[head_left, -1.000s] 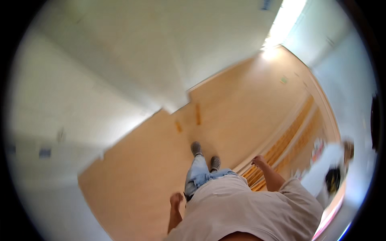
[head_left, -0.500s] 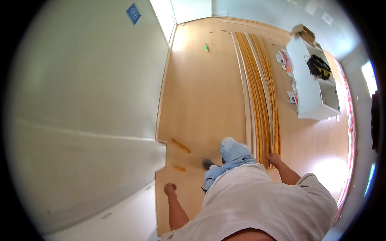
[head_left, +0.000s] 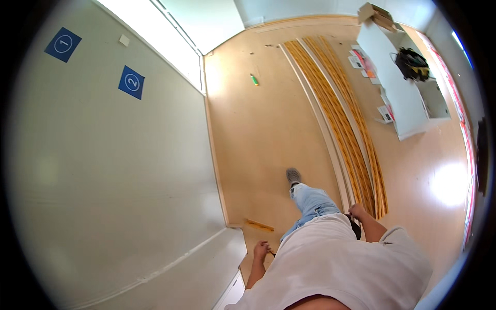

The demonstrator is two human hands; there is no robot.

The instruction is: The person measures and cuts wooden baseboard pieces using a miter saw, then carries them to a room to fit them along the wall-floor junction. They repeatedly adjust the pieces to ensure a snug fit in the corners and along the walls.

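My left hand (head_left: 262, 250) hangs low beside my left hip, its fingers loosely curled, with no object showing in it. A short yellow-brown strip (head_left: 260, 225) lies on the floor just ahead of that hand. At my right hip, my right hand (head_left: 356, 211) is closed, and nothing shows in it. Beyond it on the floor lie long yellow-brown trim strips (head_left: 338, 116) in bundles, side by side with thin pale strips (head_left: 316, 106). My shoe (head_left: 293, 175) is stepping forward to the left of the strips.
A pale wall (head_left: 139, 170) with blue square signs (head_left: 132, 82) runs along my left. Ahead on the floor lies a small green-handled tool (head_left: 254, 79). To the right stands a white cabinet (head_left: 395, 88) bearing a black bag (head_left: 412, 64) and a cardboard box (head_left: 380, 16).
I have stepped forward, and my view has turned right. My left hand has swung in closer to my hip. One short strip has left the view; wall signs have come into it.
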